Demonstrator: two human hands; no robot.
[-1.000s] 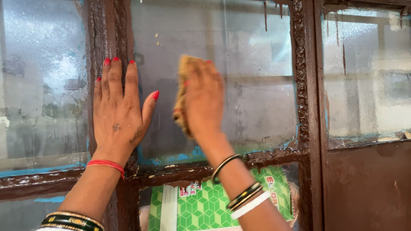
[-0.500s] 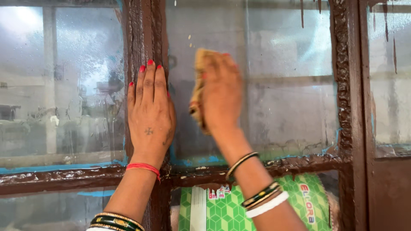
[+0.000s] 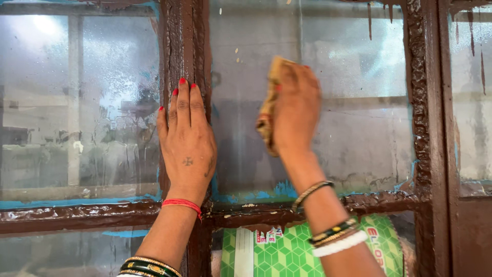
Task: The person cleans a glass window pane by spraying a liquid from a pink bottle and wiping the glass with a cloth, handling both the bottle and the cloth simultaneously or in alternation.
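Note:
My right hand (image 3: 297, 110) grips a folded yellow-brown cloth (image 3: 267, 113) and presses it flat against the middle glass pane (image 3: 359, 102) of a window. My left hand (image 3: 187, 141) lies flat, fingers together, on the upright brown wooden bar (image 3: 184, 41) left of that pane. Both wrists carry bangles; the left also has a red thread. The glass is frosted and smeared, with brown paint drips at its top and blue paint along its lower edge.
The brown window frame (image 3: 425, 102) has thick, rough paint. A left pane (image 3: 77, 102) and a right pane (image 3: 474, 102) flank the middle one. Below the cross rail (image 3: 77, 213), a green-and-white patterned box (image 3: 292, 251) shows behind the lower glass.
My right hand with the cloth has shifted right across the middle pane. My left thumb has drawn in against the fingers. The view has panned left.

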